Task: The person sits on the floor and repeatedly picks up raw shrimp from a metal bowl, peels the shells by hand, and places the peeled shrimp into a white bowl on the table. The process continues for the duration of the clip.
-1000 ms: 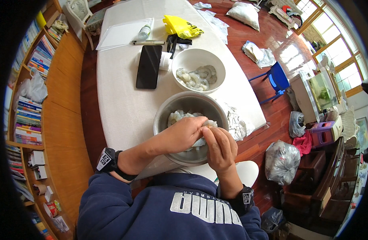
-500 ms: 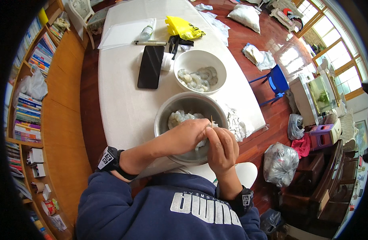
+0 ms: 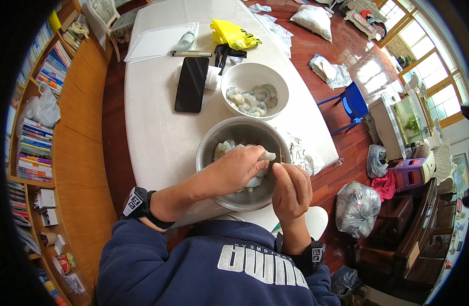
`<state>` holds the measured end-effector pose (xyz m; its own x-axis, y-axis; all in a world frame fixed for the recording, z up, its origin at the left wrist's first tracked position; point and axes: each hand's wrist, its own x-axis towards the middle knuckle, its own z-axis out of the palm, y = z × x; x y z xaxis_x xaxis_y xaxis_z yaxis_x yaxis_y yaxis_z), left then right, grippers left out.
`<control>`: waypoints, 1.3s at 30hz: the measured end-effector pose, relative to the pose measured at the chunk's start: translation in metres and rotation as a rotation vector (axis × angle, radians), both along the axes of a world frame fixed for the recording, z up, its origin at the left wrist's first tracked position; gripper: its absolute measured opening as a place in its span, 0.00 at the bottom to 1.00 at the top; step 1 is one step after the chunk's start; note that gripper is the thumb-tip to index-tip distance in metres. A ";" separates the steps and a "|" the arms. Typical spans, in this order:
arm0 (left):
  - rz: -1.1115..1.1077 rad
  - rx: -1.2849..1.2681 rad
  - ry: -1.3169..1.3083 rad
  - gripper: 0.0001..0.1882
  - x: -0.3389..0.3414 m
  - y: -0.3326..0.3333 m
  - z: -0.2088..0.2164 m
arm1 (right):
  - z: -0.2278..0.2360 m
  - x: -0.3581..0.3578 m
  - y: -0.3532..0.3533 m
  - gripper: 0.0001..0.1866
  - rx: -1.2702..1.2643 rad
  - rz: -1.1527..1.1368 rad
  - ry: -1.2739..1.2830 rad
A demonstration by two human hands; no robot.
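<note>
Over the steel bowl (image 3: pixel 206 145), my left hand (image 3: pixel 240 168) is closed around a peeled shrimp (image 3: pixel 267 156), whose pale end sticks out past the fingers. My right hand (image 3: pixel 291 191) pinches a thin wooden toothpick (image 3: pixel 281 156) upright at the bowl's right rim, a little apart from the shrimp. More peeled shrimp (image 3: pixel 224 149) lie in the steel bowl, partly hidden beneath my left hand. Just beyond it stands a white bowl (image 3: pixel 239 73) with several grey, translucent shrimp (image 3: pixel 255 100) in it.
A black phone (image 3: pixel 192 84) leans on a white object left of the white bowl. Farther back lie a pen (image 3: pixel 192 53), a small bottle (image 3: pixel 186 41), paper (image 3: pixel 147 43) and a yellow bag (image 3: pixel 232 34). Crumpled tissue (image 3: pixel 301 157) sits right of the steel bowl. A blue chair (image 3: pixel 351 104) stands beyond the table's right edge.
My hands have moved apart. The right hand has shifted right and slightly down with the toothpick, and the shrimp's end now shows at my left fingertips.
</note>
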<state>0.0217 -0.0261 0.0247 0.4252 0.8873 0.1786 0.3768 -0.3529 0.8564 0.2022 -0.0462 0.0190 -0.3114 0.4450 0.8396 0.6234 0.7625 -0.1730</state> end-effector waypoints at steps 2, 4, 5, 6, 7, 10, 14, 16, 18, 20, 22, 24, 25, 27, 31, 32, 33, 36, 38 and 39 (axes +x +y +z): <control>0.000 0.044 0.006 0.13 0.000 0.000 0.000 | 0.000 0.000 0.000 0.14 -0.054 -0.024 0.051; 0.007 0.064 0.019 0.12 0.000 0.000 -0.001 | 0.000 0.000 0.001 0.14 -0.084 -0.031 0.067; 0.011 0.072 0.023 0.12 0.001 0.000 -0.001 | 0.000 0.000 0.001 0.14 -0.116 -0.035 0.078; 0.018 0.073 0.030 0.12 0.001 0.000 -0.001 | 0.000 -0.001 0.002 0.15 -0.135 -0.019 0.090; 0.017 0.080 0.028 0.12 0.001 0.000 -0.001 | 0.000 -0.001 0.002 0.15 -0.129 -0.012 0.098; 0.019 0.084 0.035 0.12 0.001 -0.001 -0.002 | -0.001 -0.002 0.002 0.15 -0.135 -0.002 0.126; 0.016 0.093 0.026 0.10 0.000 0.000 -0.003 | -0.002 0.000 0.003 0.16 -0.106 -0.035 0.136; 0.033 0.097 0.037 0.11 0.000 0.000 -0.003 | -0.003 0.002 0.003 0.17 -0.106 -0.053 0.144; 0.077 0.101 0.094 0.14 -0.002 -0.002 -0.002 | -0.003 0.005 0.002 0.17 -0.126 -0.059 0.156; 0.014 0.182 0.269 0.17 -0.008 0.000 -0.002 | -0.004 0.008 0.002 0.17 -0.110 -0.054 0.149; -0.021 0.273 0.378 0.17 -0.013 0.001 -0.001 | -0.005 0.011 0.002 0.17 -0.107 -0.048 0.151; -0.039 0.354 0.429 0.13 -0.015 0.003 -0.002 | -0.006 0.015 0.001 0.18 -0.111 -0.042 0.158; -0.018 0.359 0.387 0.14 -0.017 0.005 -0.002 | -0.006 0.018 0.001 0.18 -0.119 -0.046 0.159; 0.014 0.281 0.360 0.16 -0.023 0.011 0.000 | -0.006 0.023 -0.002 0.17 -0.136 -0.051 0.163; 0.236 0.340 0.344 0.13 -0.042 0.037 0.008 | -0.009 0.030 -0.005 0.16 -0.118 -0.099 0.210; 0.292 0.447 0.368 0.13 -0.045 0.049 0.008 | -0.008 0.033 -0.006 0.15 -0.148 -0.111 0.214; 0.280 0.452 0.422 0.12 -0.049 0.065 0.008 | -0.009 0.034 -0.007 0.15 -0.148 -0.113 0.214; 0.145 0.466 0.655 0.12 -0.057 0.121 0.007 | -0.009 0.039 -0.010 0.15 -0.154 -0.122 0.212; 0.040 0.384 0.851 0.11 -0.052 0.148 -0.001 | -0.010 0.043 -0.013 0.15 -0.174 -0.137 0.210; -0.002 0.313 0.950 0.11 -0.044 0.160 -0.004 | -0.010 0.046 -0.015 0.15 -0.172 -0.132 0.217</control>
<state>-0.0227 0.1344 0.0202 0.5143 0.8576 -0.0106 0.8559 -0.5125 0.0688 0.2478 -0.0609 0.0093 -0.0634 0.6110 0.7891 0.6494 0.6256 -0.4322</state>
